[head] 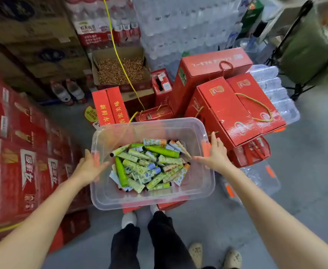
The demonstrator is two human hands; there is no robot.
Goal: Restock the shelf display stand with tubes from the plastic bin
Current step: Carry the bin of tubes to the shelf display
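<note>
A clear plastic bin [151, 199] sits in front of me above low red boxes; I cannot tell whether it rests on them. A heap of several tubes [149, 166], mostly green, white and patterned, lies on its bottom. My left hand [89, 167] holds the bin's left rim beside an orange latch, thumb pointing inward. My right hand [215, 156] holds the right rim at the other orange latch, thumb inside the bin and fingers outside. No shelf display stand is in view.
Stacked red cartons [23, 152] line the left. Red gift boxes [237, 113] crowd the right and back, near an open box of peanuts [120, 68] and packs of bottled water [178, 26]. A yellow cord [120, 59] hangs down. Another person's shoes [215, 255] stand at my lower right.
</note>
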